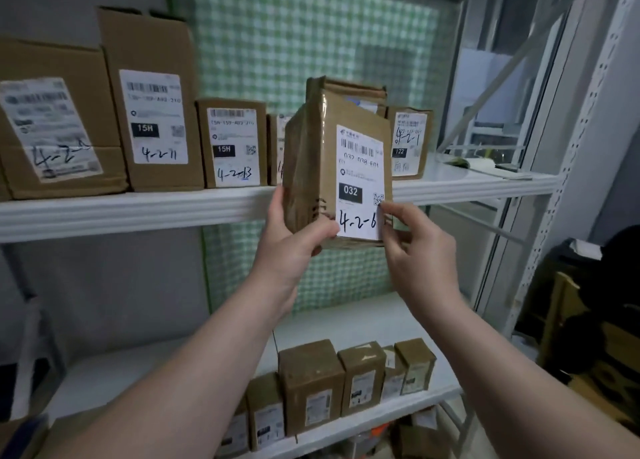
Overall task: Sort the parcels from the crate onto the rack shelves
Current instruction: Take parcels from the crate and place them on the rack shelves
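Two hands on one parcel [332, 160], and we've got it up in the air, upright with a slight lean, right in front of the upper shelf's [138, 212] front edge, toward its right half. Its base hangs below that edge, so it isn't resting on the shelf.

Our left hand [294, 240] grips the lower left corner, thumb curled across the front face and fingers [277, 202] wrapped round the left side. Our right hand [415, 247] pinches the lower right corner, thumb and forefinger closed on the edge of the white label [360, 181]. That label faces us: a barcode, a black block reading 032, and 4-2-6 handwritten at the bottom.

Behind the parcel, a row of boxes stands along the upper shelf. At the left end sits a big box [59, 122] with a tilted label. Beside it is the tall box [152, 105] marked 4-2-11, then the smaller box [235, 143] marked 4-2-13. The fourth box [275, 147] is mostly hidden behind our parcel, and we can't read it. Just right of the parcel stands the end box [410, 143], marked 4-2-1.

Down on the lower shelf [363, 313], a cluster of small brown parcels [311, 386] stands near the front edge, right of centre, labels facing us. A green checked sheet [294, 43] hangs behind the rack.
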### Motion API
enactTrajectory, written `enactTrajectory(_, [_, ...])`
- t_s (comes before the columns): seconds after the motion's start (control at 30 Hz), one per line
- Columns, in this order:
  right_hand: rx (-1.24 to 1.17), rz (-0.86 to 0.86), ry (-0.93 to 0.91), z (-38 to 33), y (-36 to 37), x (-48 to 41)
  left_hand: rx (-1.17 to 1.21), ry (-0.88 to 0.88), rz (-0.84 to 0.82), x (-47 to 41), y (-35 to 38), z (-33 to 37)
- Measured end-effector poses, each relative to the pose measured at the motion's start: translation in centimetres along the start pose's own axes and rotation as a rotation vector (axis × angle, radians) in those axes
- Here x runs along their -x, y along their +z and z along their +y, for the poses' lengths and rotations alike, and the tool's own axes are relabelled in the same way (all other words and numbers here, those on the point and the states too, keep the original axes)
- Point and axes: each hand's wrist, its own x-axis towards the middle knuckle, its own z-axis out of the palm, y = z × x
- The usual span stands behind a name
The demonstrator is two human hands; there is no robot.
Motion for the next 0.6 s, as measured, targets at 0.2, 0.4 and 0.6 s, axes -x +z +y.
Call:
enactTrajectory(0.2, [-0.156, -0.013, 0.017, 1.1, -0.1, -4.0, -0.225, 0.163, 0.094, -3.4, 3.7, 0.4])
enactTrajectory(0.4, [-0.595, -0.099, 0.112, 3.7, -0.6, -9.1, -0.619, 0.388, 0.087, -5.5, 9.5, 1.0])
enactTrajectory(0.6, [-0.572, -0.006, 0.2, 8.9, -5.0, -15.7, -0.898, 0.423, -0.025, -9.8, 16.6, 0.2])
